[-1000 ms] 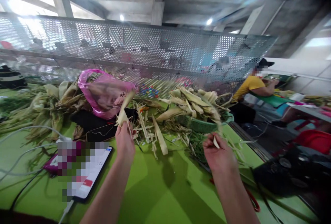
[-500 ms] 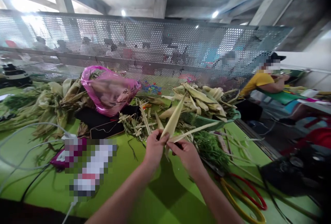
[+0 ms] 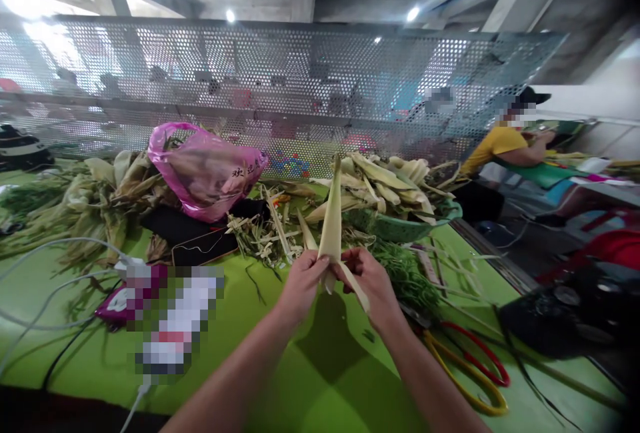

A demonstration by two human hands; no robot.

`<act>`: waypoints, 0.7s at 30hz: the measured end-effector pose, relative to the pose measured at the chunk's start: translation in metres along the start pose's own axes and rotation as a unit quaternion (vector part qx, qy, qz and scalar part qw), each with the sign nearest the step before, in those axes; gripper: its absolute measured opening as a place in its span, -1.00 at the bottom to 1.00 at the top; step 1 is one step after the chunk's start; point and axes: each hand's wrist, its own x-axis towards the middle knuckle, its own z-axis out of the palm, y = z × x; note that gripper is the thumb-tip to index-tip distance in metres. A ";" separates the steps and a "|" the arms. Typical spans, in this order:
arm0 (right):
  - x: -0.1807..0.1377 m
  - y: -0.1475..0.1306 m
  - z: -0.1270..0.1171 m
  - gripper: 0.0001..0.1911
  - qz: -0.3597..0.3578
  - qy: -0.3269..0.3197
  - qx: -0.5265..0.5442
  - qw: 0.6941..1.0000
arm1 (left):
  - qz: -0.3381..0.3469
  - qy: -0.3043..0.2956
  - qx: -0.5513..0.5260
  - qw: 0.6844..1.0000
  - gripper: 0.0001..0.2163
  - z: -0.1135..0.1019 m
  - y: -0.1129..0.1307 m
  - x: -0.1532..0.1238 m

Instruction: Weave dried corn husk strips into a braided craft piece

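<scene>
Pinched between the thumb and fingers of my left hand (image 3: pixel 303 283) is the base of a pale corn husk (image 3: pixel 331 223), its pointed tip standing upward. A smaller husk piece leans out to the left of it. My right hand (image 3: pixel 367 279) is closed on a narrow husk strip (image 3: pixel 356 286) at the right side of that base; the strip's loose end hangs down over this hand. Both hands are close together above the green table (image 3: pixel 270 366). Some of the right fingers are hidden behind the husk.
A green basket (image 3: pixel 400 226) heaped with husks stands behind my hands. A pink plastic bag (image 3: pixel 205 169) and dried husks (image 3: pixel 115 193) lie to the left. Red-and-yellow-handled scissors (image 3: pixel 465 379) and green grass-like strands (image 3: pixel 407 273) lie right. A purple power strip (image 3: pixel 120 303) has cables. A person (image 3: pixel 505 146) sits beyond.
The husk has turned from leaning right to nearly upright. The narrow strip, which stretched out to the right, now bends down over my right hand. Both hands still hold on.
</scene>
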 end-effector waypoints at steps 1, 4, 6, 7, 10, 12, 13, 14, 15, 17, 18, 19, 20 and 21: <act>0.000 -0.001 -0.001 -0.62 -0.001 -0.005 -0.004 1.000 | 0.017 0.002 0.025 1.000 -0.78 -0.001 -0.001 0.002; -0.003 -0.004 -0.003 -0.66 -0.013 -0.026 -0.021 0.999 | 0.039 0.007 0.098 0.994 -0.79 -0.005 -0.002 0.007; -0.006 -0.006 -0.004 -0.69 -0.021 -0.038 -0.028 0.999 | 0.030 0.016 0.142 0.989 -0.78 -0.007 -0.001 0.009; -0.007 -0.006 -0.004 -0.70 -0.023 -0.041 -0.028 0.998 | 0.025 0.024 0.161 0.986 -0.78 -0.008 0.000 0.009; -0.007 -0.003 -0.003 -0.71 -0.021 -0.042 -0.018 0.999 | 0.003 0.029 0.178 0.984 -0.81 -0.010 -0.001 0.009; -0.004 0.000 -0.004 -0.72 -0.020 -0.053 -0.016 0.998 | -0.008 0.015 0.149 0.989 -0.84 -0.011 -0.003 0.009; -0.003 0.002 -0.004 -0.72 -0.022 -0.060 -0.016 0.998 | -0.008 0.010 0.133 0.991 -0.86 -0.010 -0.004 0.009; -0.002 0.003 -0.004 -0.72 -0.022 -0.067 -0.015 0.997 | -0.004 0.007 0.120 0.993 -0.87 -0.010 -0.005 0.008; -0.001 0.005 -0.004 -0.73 -0.021 -0.073 -0.014 0.997 | 0.002 0.005 0.111 0.994 -0.88 -0.010 -0.006 0.008; 0.000 0.006 -0.005 -0.74 -0.013 -0.082 -0.004 0.997 | 0.008 -0.001 0.102 0.995 -0.89 -0.009 -0.006 0.008; 0.000 0.005 -0.005 -0.73 -0.005 -0.086 0.004 0.996 | 0.007 -0.004 0.099 0.995 -0.88 -0.010 -0.005 0.008; -0.001 0.005 -0.005 -0.73 0.003 -0.093 0.015 0.996 | 0.000 -0.006 0.099 0.995 -0.87 -0.010 -0.005 0.008; -0.002 0.003 -0.004 -0.72 0.009 -0.098 0.027 0.995 | -0.011 -0.005 0.100 0.995 -0.87 -0.010 -0.004 0.008; -0.004 0.001 -0.004 -0.72 0.015 -0.104 0.038 0.994 | -0.024 -0.003 0.102 0.995 -0.86 -0.011 -0.003 0.009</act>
